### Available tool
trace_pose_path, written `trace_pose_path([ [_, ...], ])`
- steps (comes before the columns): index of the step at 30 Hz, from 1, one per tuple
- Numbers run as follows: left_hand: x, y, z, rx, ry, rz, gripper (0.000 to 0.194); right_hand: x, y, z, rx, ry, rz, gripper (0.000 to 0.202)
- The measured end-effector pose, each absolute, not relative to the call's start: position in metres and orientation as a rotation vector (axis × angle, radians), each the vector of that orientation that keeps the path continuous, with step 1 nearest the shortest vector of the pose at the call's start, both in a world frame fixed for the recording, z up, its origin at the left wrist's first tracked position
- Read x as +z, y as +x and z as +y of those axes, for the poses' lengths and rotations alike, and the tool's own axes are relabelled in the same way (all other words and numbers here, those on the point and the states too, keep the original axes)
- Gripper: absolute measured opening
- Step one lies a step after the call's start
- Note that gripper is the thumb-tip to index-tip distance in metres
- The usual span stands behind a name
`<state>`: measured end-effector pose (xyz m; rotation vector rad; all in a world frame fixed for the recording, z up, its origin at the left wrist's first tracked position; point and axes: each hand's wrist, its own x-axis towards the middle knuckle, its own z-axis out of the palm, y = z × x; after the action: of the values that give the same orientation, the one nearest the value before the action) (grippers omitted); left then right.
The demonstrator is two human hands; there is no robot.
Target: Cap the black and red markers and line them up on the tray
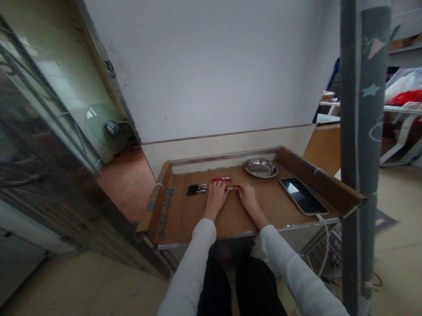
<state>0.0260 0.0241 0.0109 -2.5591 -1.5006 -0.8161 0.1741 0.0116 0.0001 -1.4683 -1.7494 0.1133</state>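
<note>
In the head view, we look down on a worktop (269,206) covered in brown cardboard, with raised cardboard flaps along its left and right edges. Our left hand (217,196) lies palm down around the middle of the worktop, its fingers bent over a marker (229,189); only a short pale end shows to the right of the fingertips, the remainder being hidden beneath them. Our right hand (245,193) is just beside it, thumb and fingertips drawn close together near that pale end, over a small dark bit too blurred to name. We cannot tell whether either grip is fully closed, nor what the right fingertips have hold of. Red markers (221,179) lie beyond the left hand, toward the far edge; black markers (196,190) lie side by side toward the left edge, their exact count hard to make out. Near the far right corner sits a shiny metal dish (261,167). By the right edge, toward the near right corner, lies a phone (303,196), its screen dark with a pale reflection; a white cable (326,241) drops over the near edge, its lower run lost in clutter.
</note>
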Motion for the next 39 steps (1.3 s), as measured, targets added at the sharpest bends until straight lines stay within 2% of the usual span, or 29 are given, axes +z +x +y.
trace_pose_path([
  [5, 0.011, 0.022, 0.009, -0.813, -2.552, -1.550, 0.014, 0.006, 0.171, 0.003, 0.117, -1.538, -1.774, 0.027],
  [13, 0.011, 0.019, 0.004, -1.197, -2.581, -1.643, 0.013, 0.016, 0.165, -0.007, 0.199, -1.559, -1.870, 0.030],
  [18, 0.010, 0.019, 0.003, -1.255, -2.645, -1.609, 0.015, 0.010, 0.164, -0.005, 0.119, -1.507, -1.854, 0.033],
  [24, 0.010, 0.017, 0.002, -1.351, -2.623, -1.607, 0.020, 0.010, 0.155, -0.012, 0.224, -1.147, -1.961, 0.050],
  [27, 0.011, 0.012, -0.002, -1.463, -2.528, -1.631, 0.022, 0.016, 0.151, -0.019, 0.250, -1.083, -2.064, 0.063],
  [30, 0.015, 0.007, -0.008, -1.426, -2.415, -1.727, 0.019, 0.019, 0.149, -0.021, 0.188, -1.075, -2.112, 0.068],
  [34, 0.021, 0.002, -0.015, -1.335, -2.182, -1.872, 0.014, 0.014, 0.149, -0.013, 0.122, -1.167, -2.051, 0.068],
  [39, 0.022, -0.005, -0.018, -1.471, -1.972, -1.920, 0.018, 0.003, 0.155, 0.001, -0.038, -1.445, -1.930, 0.056],
])
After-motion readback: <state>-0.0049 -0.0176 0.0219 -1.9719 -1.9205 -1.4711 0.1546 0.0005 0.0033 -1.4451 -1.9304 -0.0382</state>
